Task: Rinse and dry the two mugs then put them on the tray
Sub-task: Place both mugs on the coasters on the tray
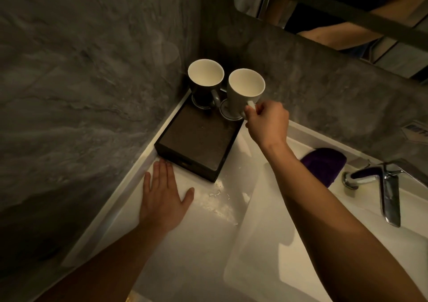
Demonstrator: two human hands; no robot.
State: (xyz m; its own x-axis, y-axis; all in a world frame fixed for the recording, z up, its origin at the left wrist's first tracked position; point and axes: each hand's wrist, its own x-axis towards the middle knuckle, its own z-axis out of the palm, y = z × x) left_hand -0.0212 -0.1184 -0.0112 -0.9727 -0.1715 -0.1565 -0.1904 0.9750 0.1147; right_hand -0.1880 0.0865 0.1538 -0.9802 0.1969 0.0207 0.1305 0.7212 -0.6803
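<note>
The right hand (266, 121) pinches the handle of the pale mug (243, 90), which stands on a coaster at the far end of the tray (196, 139) beside the dark mug (205, 81). The left hand (162, 199) lies flat, fingers spread, on the surface (196, 243). Whether lifting or releasing, the mug should stay level and clear of its neighbour.

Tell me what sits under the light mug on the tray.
A round coaster with a dark ring lies under the light mug at the dark tray's far end. The mug's base covers its middle. The right hand pinches the handle.
</note>
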